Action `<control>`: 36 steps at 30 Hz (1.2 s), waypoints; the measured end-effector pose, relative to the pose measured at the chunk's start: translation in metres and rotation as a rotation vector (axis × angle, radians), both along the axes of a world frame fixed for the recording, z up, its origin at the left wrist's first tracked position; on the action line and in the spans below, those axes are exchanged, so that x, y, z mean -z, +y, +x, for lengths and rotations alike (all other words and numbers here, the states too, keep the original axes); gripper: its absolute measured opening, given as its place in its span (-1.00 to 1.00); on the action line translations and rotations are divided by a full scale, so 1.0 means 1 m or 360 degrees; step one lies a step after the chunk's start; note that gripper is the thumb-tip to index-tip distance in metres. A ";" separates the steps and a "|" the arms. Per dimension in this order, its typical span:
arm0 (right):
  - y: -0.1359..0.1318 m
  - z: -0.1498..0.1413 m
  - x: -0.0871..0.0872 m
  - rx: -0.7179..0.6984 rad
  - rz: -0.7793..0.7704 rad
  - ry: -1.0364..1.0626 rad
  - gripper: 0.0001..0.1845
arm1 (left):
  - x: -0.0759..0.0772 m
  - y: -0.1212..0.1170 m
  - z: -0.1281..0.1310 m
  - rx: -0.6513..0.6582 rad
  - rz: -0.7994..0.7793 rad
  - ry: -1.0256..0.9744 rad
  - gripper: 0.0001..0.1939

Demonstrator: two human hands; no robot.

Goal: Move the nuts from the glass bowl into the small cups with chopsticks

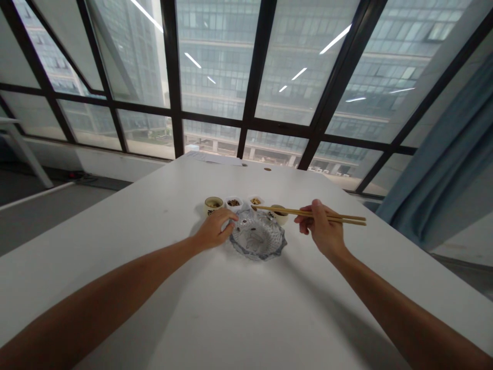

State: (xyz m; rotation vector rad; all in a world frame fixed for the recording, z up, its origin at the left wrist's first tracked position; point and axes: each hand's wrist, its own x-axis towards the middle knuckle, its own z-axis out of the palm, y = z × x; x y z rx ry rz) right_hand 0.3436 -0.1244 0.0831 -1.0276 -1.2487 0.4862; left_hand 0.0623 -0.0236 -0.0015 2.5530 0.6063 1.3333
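My left hand point(215, 228) is at the left rim of a clear, scalloped glass bowl point(265, 253), its thumb and forefinger closed on the edge. Several small dark pieces lie on the bowl's far left inner side. In my right hand point(325, 228) is a pair of wooden chopsticks point(287, 210), pointing left over the bowl's far rim. A small dark piece seems to sit at their tips; its kind is too small to make out. Just behind the tips stands a white dish point(256, 200) of pale yellowish pieces.
Beside it, another white dish point(233, 202) holds dark brown bits. A yellowish cup point(213, 204) stands at the left of the row, and a second cup point(280, 217) sits partly behind the chopsticks. Papers point(211, 158) lie at the white table's far end, near the windows.
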 end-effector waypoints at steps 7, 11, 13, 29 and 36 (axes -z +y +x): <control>0.046 -0.049 0.008 -0.0069 0.0063 -0.0236 -0.36 | 0.000 0.001 -0.002 -0.0004 0.0081 0.0011 -0.80; 0.056 -0.049 0.012 -0.0141 -0.0051 -0.0340 -0.39 | -0.001 -0.001 -0.002 0.0013 0.0073 0.0007 -0.81; 0.048 -0.039 0.009 -0.0081 -0.0006 -0.0318 -0.38 | -0.001 -0.001 -0.002 0.0017 0.0050 0.0008 -0.80; 0.014 -0.003 0.027 -0.0280 -0.0043 -0.1092 -0.47 | -0.001 0.000 -0.001 0.0016 0.0041 -0.0014 -0.78; 0.006 -0.012 0.026 -0.0305 0.0065 -0.1249 -0.42 | -0.001 -0.001 0.000 0.0000 0.0001 0.0004 -0.77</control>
